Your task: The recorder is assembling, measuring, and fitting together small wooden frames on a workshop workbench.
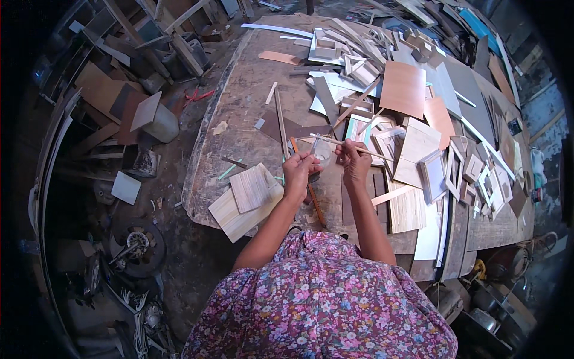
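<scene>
My left hand (301, 172) is closed, fingertips pinched on a slim pale piece (313, 145) that points away from me; its kind is too small to make out. To its right, my right hand (354, 161) grips a thin wooden stick (376, 155). The stick lies crosswise, its left end close to the tip of the pale piece. Between the hands shows a small clear, see-through thing (323, 157), partly hidden by the fingers. Beneath my left wrist an orange-brown strip (315, 204) rests on the worn wooden table (239, 113).
Two pale wooden boards (256, 186) overlap at the table's near left edge. Wood offcuts, small frames (362, 70) and a copper-coloured sheet (403, 88) pile up on the right. On the floor at left are a wheel (136, 246), a bucket (160, 122) and red-handled pliers (197, 96).
</scene>
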A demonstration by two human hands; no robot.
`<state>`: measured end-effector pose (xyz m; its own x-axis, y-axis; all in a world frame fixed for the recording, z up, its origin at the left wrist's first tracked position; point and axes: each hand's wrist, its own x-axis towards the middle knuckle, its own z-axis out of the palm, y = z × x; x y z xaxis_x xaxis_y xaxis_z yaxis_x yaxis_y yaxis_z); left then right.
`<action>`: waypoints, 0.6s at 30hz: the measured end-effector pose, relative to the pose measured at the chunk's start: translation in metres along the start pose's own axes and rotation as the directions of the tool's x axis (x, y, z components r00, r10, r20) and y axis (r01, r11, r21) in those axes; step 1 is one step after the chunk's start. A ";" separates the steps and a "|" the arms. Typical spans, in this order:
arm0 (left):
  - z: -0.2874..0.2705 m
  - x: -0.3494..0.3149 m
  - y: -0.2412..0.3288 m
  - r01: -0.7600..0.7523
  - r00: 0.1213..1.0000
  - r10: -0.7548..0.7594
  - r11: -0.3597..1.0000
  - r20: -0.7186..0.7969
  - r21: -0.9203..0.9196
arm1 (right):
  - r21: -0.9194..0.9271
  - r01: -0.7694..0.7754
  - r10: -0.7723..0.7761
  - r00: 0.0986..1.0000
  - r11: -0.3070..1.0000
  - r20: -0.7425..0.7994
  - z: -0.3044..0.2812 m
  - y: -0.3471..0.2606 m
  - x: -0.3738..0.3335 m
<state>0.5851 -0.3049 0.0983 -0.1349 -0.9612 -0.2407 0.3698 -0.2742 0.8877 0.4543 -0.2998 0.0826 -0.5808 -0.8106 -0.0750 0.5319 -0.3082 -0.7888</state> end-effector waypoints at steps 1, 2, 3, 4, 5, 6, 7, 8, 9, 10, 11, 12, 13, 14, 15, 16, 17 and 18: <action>-0.001 0.000 -0.001 -0.003 1.000 0.003 1.000 0.005 0.005 | 0.001 0.001 -0.001 1.000 1.000 0.001 -0.001 0.001 0.002; -0.001 0.000 -0.002 -0.005 1.000 0.005 1.000 0.010 0.010 | 0.009 0.013 -0.013 1.000 1.000 -0.020 -0.001 0.002 0.005; 0.000 0.000 -0.002 -0.005 1.000 0.005 1.000 0.010 0.010 | 0.016 0.025 -0.024 0.999 1.000 -0.043 -0.001 0.002 0.005; 0.001 -0.001 -0.001 0.007 1.000 -0.007 1.000 0.003 0.016 | 0.016 0.025 -0.025 0.999 1.000 -0.044 -0.002 0.002 0.006; 0.001 -0.002 0.000 0.019 1.000 -0.019 1.000 -0.004 0.022 | 0.029 0.025 -0.023 0.999 0.999 -0.041 -0.002 0.001 0.006; 0.001 -0.001 0.000 0.019 1.000 -0.019 1.000 -0.005 0.022 | 0.041 0.022 -0.020 0.999 0.999 -0.037 -0.002 0.001 0.005; 0.000 0.000 0.000 0.012 1.000 -0.012 1.000 0.001 0.007 | 0.041 0.020 -0.019 0.999 0.999 -0.037 -0.002 0.001 0.004; -0.001 0.000 -0.001 0.006 1.000 -0.006 1.000 0.007 -0.008 | 0.041 0.001 -0.001 1.000 0.999 0.003 -0.002 0.000 0.002; -0.001 0.001 -0.001 0.006 1.000 -0.006 1.000 0.008 -0.008 | 0.039 -0.016 0.014 0.999 0.999 0.041 -0.002 -0.001 0.000; -0.001 0.002 -0.001 0.000 1.000 0.000 1.000 0.010 -0.026 | 0.039 -0.015 0.014 0.999 0.999 0.040 -0.002 -0.001 -0.002; -0.001 0.003 -0.001 -0.007 1.000 0.007 0.999 0.012 -0.044 | 0.049 -0.026 0.024 0.998 0.998 0.052 -0.001 -0.001 -0.004; -0.001 0.004 -0.001 -0.006 1.000 0.007 0.999 0.013 -0.043 | 0.058 -0.038 0.034 0.997 0.998 0.066 -0.001 -0.001 -0.005; -0.001 0.004 -0.001 -0.006 1.000 0.007 0.999 0.009 -0.049 | 0.058 -0.037 0.033 0.997 0.998 0.065 -0.001 -0.002 -0.005; -0.002 0.005 -0.001 -0.007 1.000 0.007 0.999 0.005 -0.054 | 0.028 -0.034 0.032 0.996 0.999 0.082 -0.001 -0.002 -0.005; -0.001 0.005 0.000 -0.006 1.000 0.006 0.999 0.006 -0.053 | -0.003 -0.030 0.030 0.995 1.000 0.098 -0.002 -0.003 -0.005; -0.001 0.004 0.000 -0.005 1.000 0.005 0.999 -0.001 -0.047 | -0.003 -0.030 0.030 0.995 1.000 0.097 -0.001 -0.002 -0.005; -0.001 0.004 0.000 -0.004 1.000 0.003 0.999 -0.009 -0.041 | -0.009 -0.035 0.036 0.995 0.999 0.098 -0.001 -0.002 -0.006; 0.000 0.004 0.000 -0.003 1.000 0.003 0.999 -0.008 -0.040 | -0.014 -0.040 0.041 0.994 0.999 0.098 0.000 -0.001 -0.006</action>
<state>0.5851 -0.3086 0.0975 -0.1261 -0.9622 -0.2414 0.4068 -0.2721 0.8720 0.4568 -0.2945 0.0839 -0.4953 -0.8674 -0.0469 0.5457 -0.2687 -0.7937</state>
